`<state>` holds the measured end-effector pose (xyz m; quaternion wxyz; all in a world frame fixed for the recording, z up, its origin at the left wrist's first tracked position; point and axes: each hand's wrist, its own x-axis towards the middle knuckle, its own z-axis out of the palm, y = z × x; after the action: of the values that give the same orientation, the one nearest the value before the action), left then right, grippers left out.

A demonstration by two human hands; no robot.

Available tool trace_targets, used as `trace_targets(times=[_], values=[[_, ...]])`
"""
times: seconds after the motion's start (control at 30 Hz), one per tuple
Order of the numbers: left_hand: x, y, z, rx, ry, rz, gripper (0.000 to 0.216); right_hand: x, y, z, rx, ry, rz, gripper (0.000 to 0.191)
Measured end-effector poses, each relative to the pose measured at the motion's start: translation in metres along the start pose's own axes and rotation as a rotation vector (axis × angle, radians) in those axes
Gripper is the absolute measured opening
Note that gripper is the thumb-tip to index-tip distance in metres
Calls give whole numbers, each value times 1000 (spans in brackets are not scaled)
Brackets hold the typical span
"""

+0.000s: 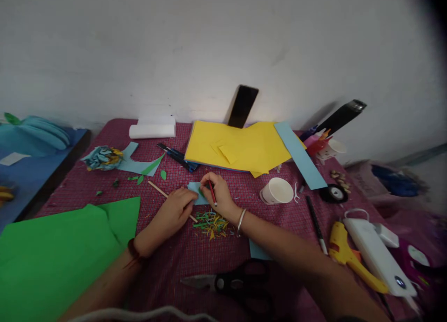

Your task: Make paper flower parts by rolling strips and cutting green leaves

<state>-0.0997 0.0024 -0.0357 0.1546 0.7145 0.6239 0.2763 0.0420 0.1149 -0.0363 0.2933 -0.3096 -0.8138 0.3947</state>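
Observation:
A small piece of light blue paper (pixel 200 200) lies on the table between my hands. My left hand (pixel 176 210) grips its left edge, fingers bent and pressed together. In my right hand (pixel 220 195) is a slim red pencil (pixel 212 193), its pale tip pointing down toward me. A bit of green shows by my right fingertips at the blue paper, partly covered by them. Close below the hands is a heap of thin green, yellow and blue paper scraps (pixel 213 225). A thin wooden stick (pixel 158 188) passes under my left hand.
Yellow sheets (pixel 254 142) and a leaning phone (pixel 243 106) are at the back. Black-handled scissors (pixel 230 282) lie in front. Green paper (pixel 59 252) covers the left; a paper cup (pixel 277 191), marker (pixel 316 224) and yellow glue gun (pixel 344 247) stand or lie right. A cutter (pixel 178 158) lies behind.

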Motion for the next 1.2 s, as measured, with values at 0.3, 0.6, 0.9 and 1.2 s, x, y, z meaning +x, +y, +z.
trace_targets(times=[0.3, 0.6, 0.9, 1.2], values=[[1, 12, 8, 275, -65, 47, 21, -1, 2, 4, -29, 21, 15, 10], [-1, 18, 7, 367, -77, 28, 30, 3, -6, -43, 289, -48, 33, 30], [-5, 24, 8, 474, -43, -39, 33, 0, 16, -40, 430, -182, 181, 6], [-7, 24, 8, 429, -85, -66, 45, 2, 15, -33, 233, -126, 93, 13]])
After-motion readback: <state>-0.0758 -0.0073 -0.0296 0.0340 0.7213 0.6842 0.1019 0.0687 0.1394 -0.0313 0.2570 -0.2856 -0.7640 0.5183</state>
